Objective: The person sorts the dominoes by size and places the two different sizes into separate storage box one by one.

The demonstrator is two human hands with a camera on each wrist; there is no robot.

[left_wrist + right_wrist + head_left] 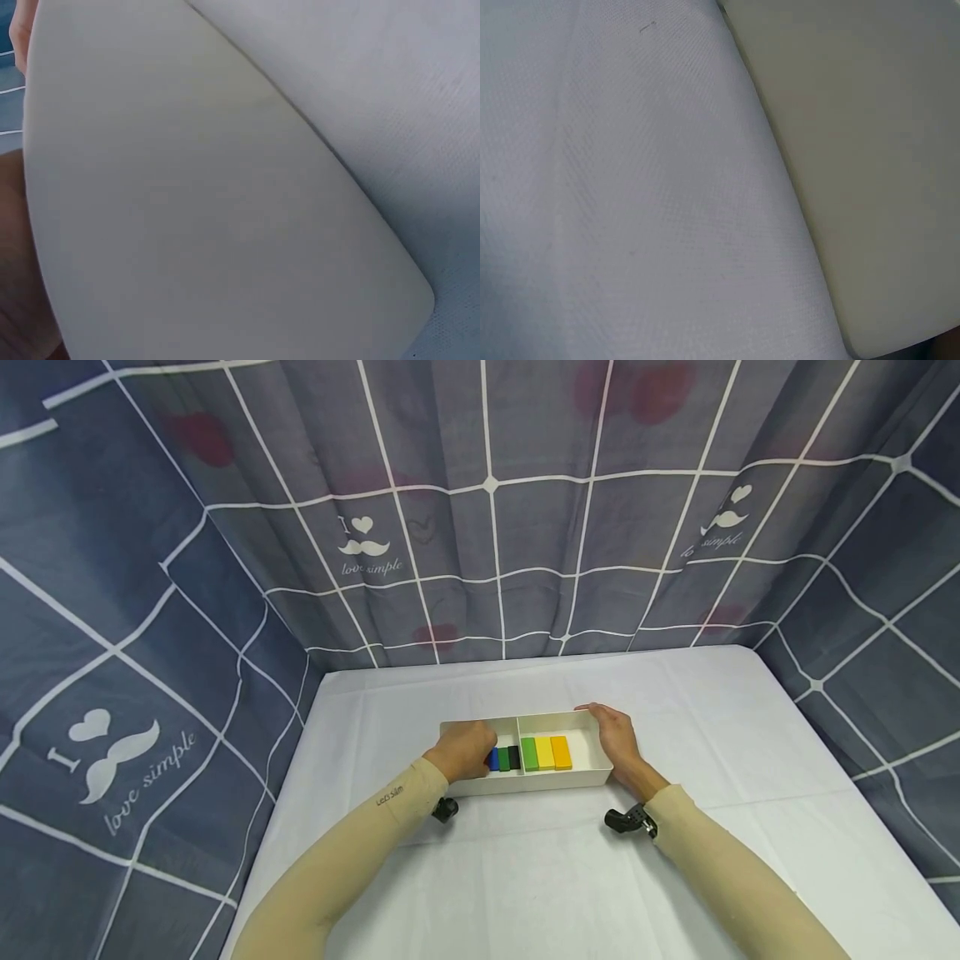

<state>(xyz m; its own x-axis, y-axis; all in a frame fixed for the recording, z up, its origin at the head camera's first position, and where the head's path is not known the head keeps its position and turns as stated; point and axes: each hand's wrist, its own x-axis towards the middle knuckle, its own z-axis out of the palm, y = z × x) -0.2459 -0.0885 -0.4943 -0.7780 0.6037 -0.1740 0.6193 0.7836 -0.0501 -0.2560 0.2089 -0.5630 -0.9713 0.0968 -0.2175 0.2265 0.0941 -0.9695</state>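
A long white box (528, 782) with a divider lies on the white-covered table. My left hand (467, 750) reaches into its left compartment with fingers bent down; whatever its fingertips hold is hidden. Beside those fingers stand a blue block (492, 759), a dark green block (503, 758) and a black block (513, 757). In the right compartment lie a light green block (529, 754), a yellow block (544, 753) and an orange block (561, 752). My right hand (618, 742) grips the box's right end, fingers curling over the far corner. Both wrist views mostly show the box's outer wall (225, 195).
White cloth covers the table (540, 877) around the box. Dark grid-patterned curtains (450, 527) stand behind it and on both sides. A black wrist device (630, 820) sits at the right wrist, another (446, 810) below the left.
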